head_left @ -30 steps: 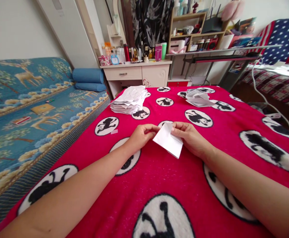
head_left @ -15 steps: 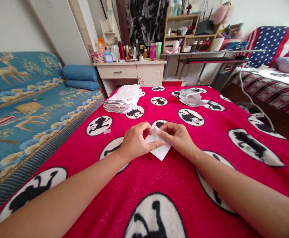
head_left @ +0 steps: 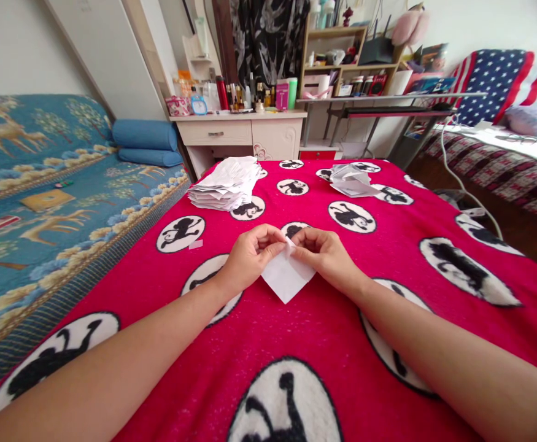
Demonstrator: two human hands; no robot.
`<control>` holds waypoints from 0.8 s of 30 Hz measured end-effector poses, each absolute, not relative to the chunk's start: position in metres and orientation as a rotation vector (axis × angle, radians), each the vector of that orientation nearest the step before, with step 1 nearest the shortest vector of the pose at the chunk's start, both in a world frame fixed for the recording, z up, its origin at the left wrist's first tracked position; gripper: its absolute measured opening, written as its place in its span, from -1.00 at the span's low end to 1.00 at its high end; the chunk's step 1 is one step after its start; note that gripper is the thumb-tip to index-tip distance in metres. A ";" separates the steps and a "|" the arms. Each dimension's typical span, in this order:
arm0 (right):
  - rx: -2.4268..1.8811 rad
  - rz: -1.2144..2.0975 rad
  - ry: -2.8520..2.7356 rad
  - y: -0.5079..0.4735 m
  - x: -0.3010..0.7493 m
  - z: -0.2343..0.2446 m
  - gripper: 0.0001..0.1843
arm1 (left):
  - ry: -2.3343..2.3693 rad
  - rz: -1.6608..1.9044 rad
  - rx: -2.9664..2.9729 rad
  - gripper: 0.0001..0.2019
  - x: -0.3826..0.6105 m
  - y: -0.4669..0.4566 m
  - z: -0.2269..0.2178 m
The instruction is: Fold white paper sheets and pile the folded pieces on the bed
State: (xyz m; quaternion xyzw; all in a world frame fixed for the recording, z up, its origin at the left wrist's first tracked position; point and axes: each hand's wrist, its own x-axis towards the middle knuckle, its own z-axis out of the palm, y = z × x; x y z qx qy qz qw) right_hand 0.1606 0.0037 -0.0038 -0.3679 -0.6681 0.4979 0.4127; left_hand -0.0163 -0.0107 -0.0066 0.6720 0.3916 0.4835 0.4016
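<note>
Between my two hands is a small white sheet of paper, one corner pointing toward me. My left hand pinches its far edge from the left, thumb and fingers pressed together. From the right, my right hand pinches the same edge close beside it. The fingertips nearly meet at the top of the paper, where it looks folded; they hide part of that edge. Beneath lies a red blanket with white ovals and black monkey figures.
A thick stack of white papers sits at the far left of the blanket, a smaller pile of folded papers at the far right. A tiny paper scrap lies left of my hands. Beyond stand a dresser and, at left, a blue sofa.
My left thumb has drawn back from across the paper to pinch its far edge. More of the sheet's near face shows, and its near corner has shifted slightly left.
</note>
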 end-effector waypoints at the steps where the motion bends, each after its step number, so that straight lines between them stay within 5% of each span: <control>1: -0.925 1.265 -1.665 0.004 0.161 -0.004 -0.72 | 0.999 1.227 1.701 -0.86 -0.017 -0.011 -0.006; 8: -0.974 1.222 -1.595 0.002 0.161 -0.004 -0.74 | 1.254 1.239 2.084 -0.70 -0.019 -0.018 0.000; 14: -0.950 1.230 -1.589 0.002 0.160 -0.004 -0.72 | 1.308 1.271 2.224 -0.97 -0.018 -0.020 0.001; 24: -0.881 1.410 -1.530 0.000 0.158 0.000 -0.63 | 1.294 1.322 2.161 -0.95 -0.017 -0.022 0.002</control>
